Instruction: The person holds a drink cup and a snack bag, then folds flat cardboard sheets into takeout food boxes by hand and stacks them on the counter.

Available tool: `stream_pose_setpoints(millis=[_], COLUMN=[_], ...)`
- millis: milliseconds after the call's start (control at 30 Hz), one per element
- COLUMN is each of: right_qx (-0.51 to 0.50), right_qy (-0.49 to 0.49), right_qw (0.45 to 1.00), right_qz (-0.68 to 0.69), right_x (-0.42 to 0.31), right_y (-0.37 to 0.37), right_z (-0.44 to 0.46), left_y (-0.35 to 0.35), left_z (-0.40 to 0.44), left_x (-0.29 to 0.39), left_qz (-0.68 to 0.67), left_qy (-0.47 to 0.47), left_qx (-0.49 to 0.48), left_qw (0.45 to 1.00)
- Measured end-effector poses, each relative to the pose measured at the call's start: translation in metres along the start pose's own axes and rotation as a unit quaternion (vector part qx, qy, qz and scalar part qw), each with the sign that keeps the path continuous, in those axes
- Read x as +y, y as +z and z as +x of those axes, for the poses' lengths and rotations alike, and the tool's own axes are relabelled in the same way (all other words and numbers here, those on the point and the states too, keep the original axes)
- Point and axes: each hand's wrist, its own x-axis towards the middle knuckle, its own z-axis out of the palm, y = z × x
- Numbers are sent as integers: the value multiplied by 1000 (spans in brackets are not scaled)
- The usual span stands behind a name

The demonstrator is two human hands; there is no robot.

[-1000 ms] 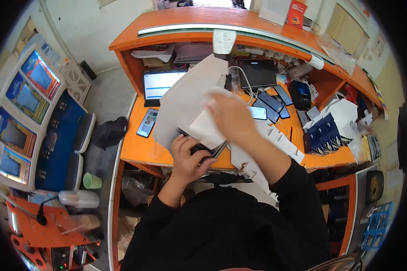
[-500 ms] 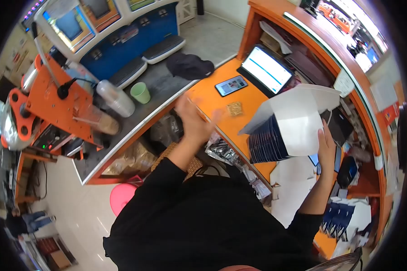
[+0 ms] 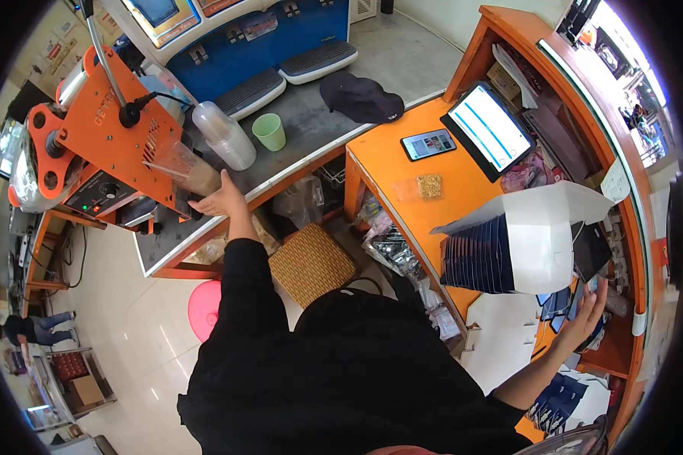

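While the left hand (image 3: 225, 199) is wide, its fingers spread beside the clear cup (image 3: 197, 178) in the orange machine (image 3: 118, 163), the step in hand looks like a reach to this cup. A grip there would call for gentle closing, as the cup's wall seems thin. Whether the thumb touches it, I cannot tell. The stack of dark-blue paper boxes (image 3: 474, 262) stands on the orange desk (image 3: 391, 161). The right hand (image 3: 583, 322) is just beside this stack, fingers extended; whether it holds something is unclear. Phones (image 3: 558, 305) there are partly hidden, and the cup's upper part is hard to make out.
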Motion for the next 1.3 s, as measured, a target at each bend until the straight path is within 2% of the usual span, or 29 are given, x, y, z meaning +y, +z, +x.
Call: stream_pose_setpoints(millis=[67, 133, 200, 267, 433, 500, 600, 667, 733, 767, 800, 833, 933, 967, 1067, 1100, 1200, 1267, 1300], right_qx=[-1, 2, 6, 16, 54, 75, 69, -38, -137, -187, -242, -266, -331, -331, -289, -285, -280, -284, -281], right_qy=[-6, -10, 0, 14, -33, -79, -110, -226, -258, -303, -301, -315, -348, -332, -441, -422, -360, -319, -296], right_qw=[1000, 999, 1000, 1000, 998, 993, 991, 972, 949, 928, 916, 906, 876, 883, 849, 860, 889, 898, 904], right_qz=[-24, -37, -15, -4, 15, 41, 40, 56, 115, 111, 112, 96, 38, 38, 47, 46, 37, 106, 128], right_x=[18, 22, 27, 25, 5, -16, -42, -71, -118, -140, -157, -172, -204, -210, -194, -196, -201, -197, -195], right_y=[-18, -28, -31, -30, -23, -12, 0, 11, 35, 45, 51, 59, 68, 69, 72, 64, 25, 1, -10], right_z=[2, -2, -6, -10, -23, -32, -48, -59, -72, -71, -71, -72, -75, -80, -88, -88, -83, -83, -89], left_y=[-1, 2, 10, 8, -28, -62, -100, -121, -151, -153, -153, -156, -189, -195, -200, -196, -183, -181, -181], left_z=[15, 22, 33, 37, 11, -18, -64, -101, -137, -149, -160, -173, -208, -214, -233, -237, -240, -242, -244], left_x=[-1, 0, -3, -4, 8, 36, 60, 76, 102, 98, 93, 91, 131, 151, 158, 159, 137, 135, 144], left_qz=[11, -46, -93, -85, -147, -209, -219, -335, -373, -373, -372, -371, -455, -509, -563, -570, -494, -482, -513], left_qy=[19, 31, 33, 34, 94, 152, 303, 249, 225, 279, 332, 315, 323, 359, 373, 382, 330, 322, 346], left_qx=[-36, -47, -53, -84, -189, -253, -319, -447, -535, -563, -586, -627, -654, -615, -583, -578, -669, -680, -646], left_qw=[999, 997, 994, 992, 966, 932, 871, 792, 724, 683, 639, 608, 511, 484, 451, 441, 446, 450, 448])
